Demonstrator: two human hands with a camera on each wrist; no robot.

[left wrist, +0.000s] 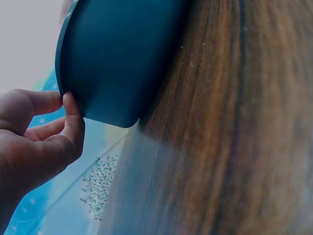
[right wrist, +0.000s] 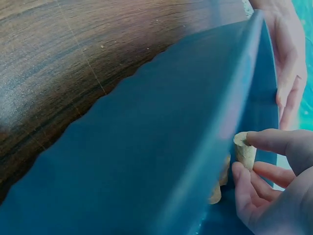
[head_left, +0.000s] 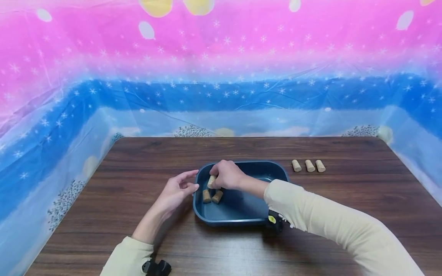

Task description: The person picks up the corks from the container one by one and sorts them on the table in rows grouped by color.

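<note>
Inside the left end of a dark blue rectangular tray (head_left: 241, 220), my right hand (head_left: 228, 175) pinches a pale cork (head_left: 211, 181) between thumb and fingers. The right wrist view shows that cork (right wrist: 244, 149) tilted, its flat end facing up. Just nearer to me, two browner corks (head_left: 206, 196) lie on the tray floor. My left hand (head_left: 175, 193) is at the tray's left outer side, with the fingertips touching the rim. In the left wrist view these fingertips (left wrist: 71, 100) meet at the tray's edge, the other fingers loosely bent.
Three pale corks (head_left: 310, 166) lie in a row on the brown wooden table (head_left: 145, 153), right of the tray's far corner. A pink and blue snowflake-patterned cloth (head_left: 221, 88) hangs behind the table and along its sides. The right sleeve (head_left: 321, 211) crosses over the tray's right end.
</note>
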